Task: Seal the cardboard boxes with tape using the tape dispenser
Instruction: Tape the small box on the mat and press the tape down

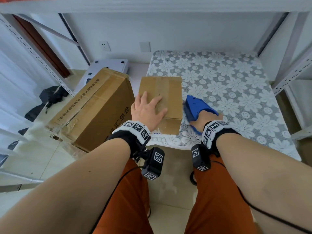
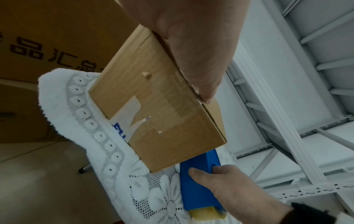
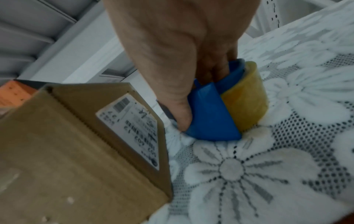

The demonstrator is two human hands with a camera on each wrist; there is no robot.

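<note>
A small cardboard box stands at the left edge of the table with a strip of clear tape along its top seam. My left hand lies flat on its top with fingers spread, seen from beneath as the left hand over the small box. Just right of the box, my right hand grips the blue tape dispenser resting on the cloth. In the right wrist view the right hand wraps the dispenser, which carries a yellowish tape roll, beside the small box.
A large cardboard box with printed characters leans on the floor left of the table. The table wears a white floral lace cloth. Metal shelf posts rise on both sides. A black bag lies on the floor.
</note>
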